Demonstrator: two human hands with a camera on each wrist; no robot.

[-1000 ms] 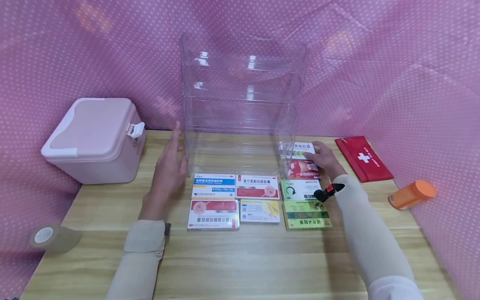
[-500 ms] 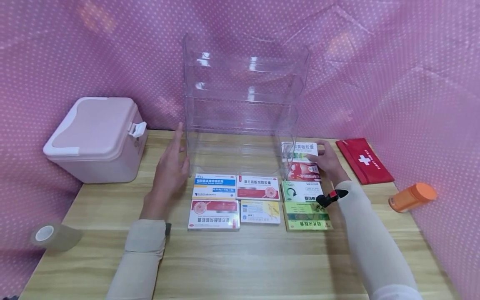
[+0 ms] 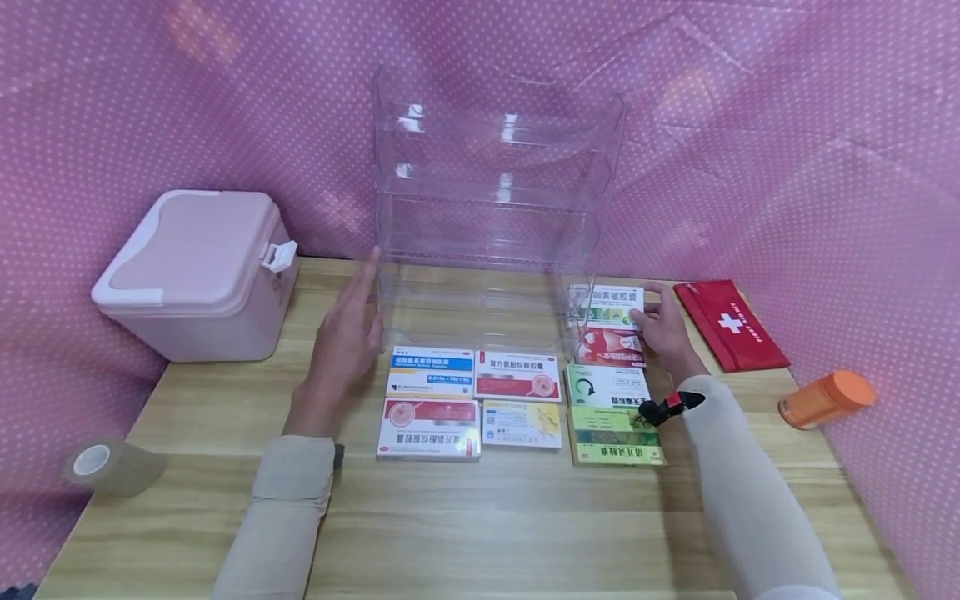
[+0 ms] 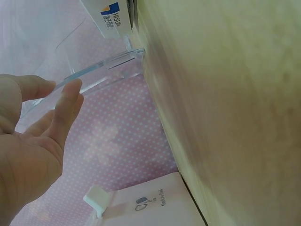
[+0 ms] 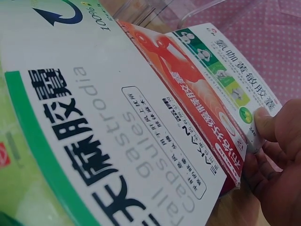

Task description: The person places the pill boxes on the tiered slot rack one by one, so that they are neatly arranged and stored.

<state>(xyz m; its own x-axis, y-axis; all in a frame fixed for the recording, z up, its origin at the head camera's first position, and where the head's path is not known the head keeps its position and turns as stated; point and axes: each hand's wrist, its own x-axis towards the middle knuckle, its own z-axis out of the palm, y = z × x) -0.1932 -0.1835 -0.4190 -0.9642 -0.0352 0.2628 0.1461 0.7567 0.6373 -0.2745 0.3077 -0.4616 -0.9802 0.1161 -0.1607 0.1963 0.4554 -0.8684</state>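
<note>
A clear plastic tiered rack (image 3: pixel 487 200) stands at the back of the table. Along its left side my left hand (image 3: pixel 348 333) extends its fingers; in the left wrist view, thumb and fingertips lie close to the edge of the clear side panel. My right hand (image 3: pixel 666 329) pinches the right edge of a white-and-green medicine box (image 5: pixel 235 70), thumb on top and fingers lower down. Directly in front lie a red medicine box (image 5: pixel 188 89), a white capsule box (image 3: pixel 606 385) and a lime-green box (image 3: pixel 617 437), in a column. The rack's shelves hold nothing visible.
Before the rack lie a blue-and-white box (image 3: pixel 430 372), two red-and-white boxes (image 3: pixel 517 377) and a yellow-and-white box (image 3: pixel 522 425). A pink medicine chest (image 3: pixel 195 267) and tape roll (image 3: pixel 116 467) are left; a red first-aid pouch (image 3: pixel 731 325) and orange bottle (image 3: pixel 825 398) are right.
My right hand has shifted slightly right and nearer, and the white-and-green box shows more of its face beside the rack. My left hand stays by the rack; the head view has drifted a little.
</note>
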